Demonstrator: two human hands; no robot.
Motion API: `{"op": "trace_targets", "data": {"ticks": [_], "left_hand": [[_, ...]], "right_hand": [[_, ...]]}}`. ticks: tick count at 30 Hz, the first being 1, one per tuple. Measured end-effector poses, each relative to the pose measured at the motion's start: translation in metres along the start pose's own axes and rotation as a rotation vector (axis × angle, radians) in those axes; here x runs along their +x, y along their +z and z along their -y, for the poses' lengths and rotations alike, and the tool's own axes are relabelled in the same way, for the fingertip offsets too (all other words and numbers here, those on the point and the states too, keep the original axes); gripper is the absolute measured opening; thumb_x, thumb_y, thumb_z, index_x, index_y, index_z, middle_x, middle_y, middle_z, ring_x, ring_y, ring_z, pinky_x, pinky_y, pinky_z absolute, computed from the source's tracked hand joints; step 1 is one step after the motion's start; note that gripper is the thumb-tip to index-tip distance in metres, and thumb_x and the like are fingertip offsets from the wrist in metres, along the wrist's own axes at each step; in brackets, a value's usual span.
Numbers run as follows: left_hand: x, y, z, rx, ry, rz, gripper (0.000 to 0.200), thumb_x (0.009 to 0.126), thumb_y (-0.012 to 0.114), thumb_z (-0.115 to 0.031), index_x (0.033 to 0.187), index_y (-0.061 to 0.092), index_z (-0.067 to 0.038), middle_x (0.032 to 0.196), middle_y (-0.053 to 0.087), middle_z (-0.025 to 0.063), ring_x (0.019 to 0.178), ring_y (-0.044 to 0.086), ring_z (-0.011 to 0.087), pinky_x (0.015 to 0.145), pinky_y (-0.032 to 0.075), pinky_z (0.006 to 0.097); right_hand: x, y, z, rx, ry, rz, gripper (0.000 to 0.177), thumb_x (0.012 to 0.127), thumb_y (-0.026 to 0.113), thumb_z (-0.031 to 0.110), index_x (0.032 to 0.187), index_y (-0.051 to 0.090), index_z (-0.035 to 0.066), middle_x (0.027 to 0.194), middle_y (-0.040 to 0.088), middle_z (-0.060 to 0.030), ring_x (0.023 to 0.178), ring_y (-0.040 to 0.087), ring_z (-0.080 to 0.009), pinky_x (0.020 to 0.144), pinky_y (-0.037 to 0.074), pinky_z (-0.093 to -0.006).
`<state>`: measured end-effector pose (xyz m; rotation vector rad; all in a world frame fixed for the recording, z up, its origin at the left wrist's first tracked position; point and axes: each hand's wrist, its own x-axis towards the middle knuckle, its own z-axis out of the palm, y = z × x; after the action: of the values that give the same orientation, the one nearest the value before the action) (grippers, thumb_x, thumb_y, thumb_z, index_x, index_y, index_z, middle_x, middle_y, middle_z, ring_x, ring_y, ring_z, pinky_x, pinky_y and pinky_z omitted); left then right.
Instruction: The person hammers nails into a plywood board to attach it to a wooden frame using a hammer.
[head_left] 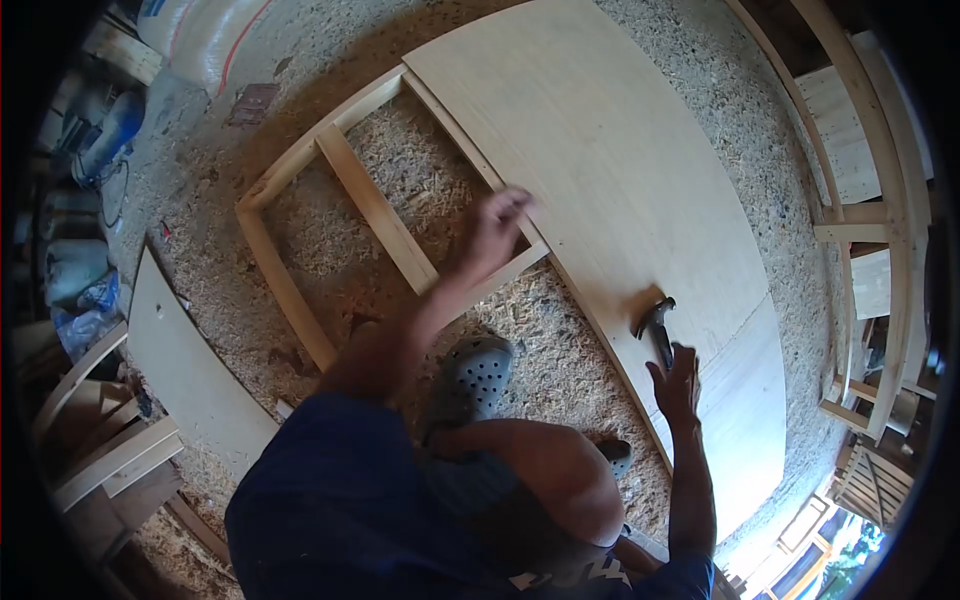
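A pale plywood sheet [620, 150] lies over part of a wooden frame [375, 210] on the floor. My left hand [495, 225] is above the sheet's left edge, near a frame corner, its fingers curled and blurred; whether they pinch anything small is hidden. A dark-headed hammer [657, 325] is over the right part of the sheet, head toward the far side. Its handle runs down to my right hand [678, 380], which is at the handle's end with the thumb spread to one side.
Sawdust and shavings cover the rough floor [560, 360]. A curved plywood offcut [190, 350] and stacked timber [120, 465] lie at the left. Wooden framing [870, 215] stands at the right. A sack [205, 40] is at the top left. My clog [480, 375] is beside the frame.
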<state>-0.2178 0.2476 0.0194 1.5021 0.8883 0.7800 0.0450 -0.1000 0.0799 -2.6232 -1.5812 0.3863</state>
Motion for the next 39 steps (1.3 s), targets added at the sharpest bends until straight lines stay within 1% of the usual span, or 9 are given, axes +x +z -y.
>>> {"op": "trace_targets", "data": {"ticks": [3, 7, 11, 14, 17, 20, 29, 34, 39], "left_hand": [[0.062, -0.050, 0.063, 0.332, 0.270, -0.228, 0.014, 0.094, 0.074, -0.018, 0.101, 0.072, -0.005, 0.098, 0.072, 0.0105, 0.091, 0.067, 0.0223, 0.083, 0.055, 0.0377], [0.087, -0.056, 0.081, 0.230, 0.211, -0.186, 0.014, 0.095, 0.074, -0.015, 0.102, 0.071, -0.003, 0.097, 0.074, 0.0094, 0.089, 0.072, 0.0199, 0.077, 0.057, 0.0345], [0.095, -0.049, 0.088, 0.308, 0.322, -0.155, 0.010, 0.094, 0.073, -0.008, 0.102, 0.070, -0.003, 0.096, 0.074, 0.0105, 0.089, 0.072, 0.0232, 0.077, 0.057, 0.0362], [0.095, -0.041, 0.089, 0.302, 0.432, -0.130, 0.012, 0.092, 0.072, -0.003, 0.104, 0.070, -0.003, 0.100, 0.074, 0.0109, 0.096, 0.071, 0.0256, 0.083, 0.057, 0.0373], [0.088, -0.035, 0.093, 0.283, 0.413, -0.080, 0.018, 0.092, 0.070, 0.002, 0.109, 0.074, -0.004, 0.112, 0.073, 0.0092, 0.114, 0.066, 0.0238, 0.098, 0.056, 0.0361], [0.094, -0.034, 0.108, 0.271, 0.445, -0.078, 0.018, 0.092, 0.071, 0.002, 0.109, 0.075, -0.004, 0.112, 0.073, 0.0095, 0.115, 0.066, 0.0246, 0.099, 0.056, 0.0365], [0.089, -0.037, 0.084, 0.318, 0.350, -0.066, 0.019, 0.092, 0.068, 0.005, 0.108, 0.074, -0.002, 0.110, 0.072, 0.0116, 0.112, 0.068, 0.0251, 0.097, 0.056, 0.0353], [0.089, -0.032, 0.091, 0.249, 0.352, -0.121, 0.018, 0.090, 0.068, 0.005, 0.107, 0.073, -0.001, 0.108, 0.073, 0.0126, 0.110, 0.069, 0.0261, 0.096, 0.056, 0.0366], [0.093, -0.035, 0.089, 0.347, 0.472, -0.130, 0.016, 0.085, 0.072, 0.004, 0.101, 0.074, -0.001, 0.103, 0.074, 0.0135, 0.106, 0.070, 0.0289, 0.091, 0.058, 0.0382]], "right_hand": [[-0.021, 0.022, -0.023, -0.063, 0.054, -0.064, 0.048, 0.088, 0.078, 0.023, 0.122, 0.054, -0.001, 0.107, 0.056, -0.0231, 0.102, 0.056, -0.0450, 0.084, 0.048, -0.0527], [-0.025, 0.036, -0.035, 0.105, 0.094, -0.072, 0.031, 0.092, 0.066, 0.009, 0.118, 0.054, -0.001, 0.101, 0.058, -0.0236, 0.092, 0.059, -0.0455, 0.079, 0.048, -0.0520], [-0.026, 0.047, -0.011, 0.261, 0.109, -0.171, 0.024, 0.099, 0.062, 0.012, 0.118, 0.054, 0.000, 0.092, 0.059, -0.0203, 0.081, 0.059, -0.0398, 0.074, 0.048, -0.0484], [0.000, 0.033, 0.029, 0.485, 0.336, -0.069, 0.025, 0.101, 0.062, 0.015, 0.121, 0.054, 0.002, 0.083, 0.058, -0.0165, 0.071, 0.055, -0.0319, 0.068, 0.046, -0.0451], [0.023, 0.024, 0.070, 0.505, 0.187, -0.113, 0.034, 0.100, 0.063, 0.016, 0.130, 0.051, 0.005, 0.079, 0.062, -0.0172, 0.066, 0.056, -0.0312, 0.062, 0.045, -0.0457], [0.055, 0.014, 0.105, 0.620, 0.198, 0.002, 0.035, 0.101, 0.060, 0.013, 0.134, 0.050, 0.006, 0.073, 0.062, -0.0161, 0.061, 0.059, -0.0312, 0.059, 0.047, -0.0443], [0.142, -0.008, 0.203, 0.546, -0.196, -0.086, 0.056, 0.103, 0.053, 0.011, 0.156, 0.034, 0.008, 0.102, 0.070, -0.0322, 0.080, 0.073, -0.0470, 0.064, 0.058, -0.0528], [0.168, -0.027, 0.237, 0.621, -0.341, -0.164, 0.062, 0.103, 0.052, 0.006, 0.160, 0.027, 0.006, 0.107, 0.070, -0.0341, 0.078, 0.075, -0.0430, 0.059, 0.060, -0.0467], [0.178, -0.006, 0.242, 0.491, -0.380, -0.191, 0.072, 0.101, 0.054, 0.004, 0.164, 0.021, 0.008, 0.093, 0.069, -0.0273, 0.061, 0.070, -0.0348, 0.050, 0.056, -0.0444]]}}
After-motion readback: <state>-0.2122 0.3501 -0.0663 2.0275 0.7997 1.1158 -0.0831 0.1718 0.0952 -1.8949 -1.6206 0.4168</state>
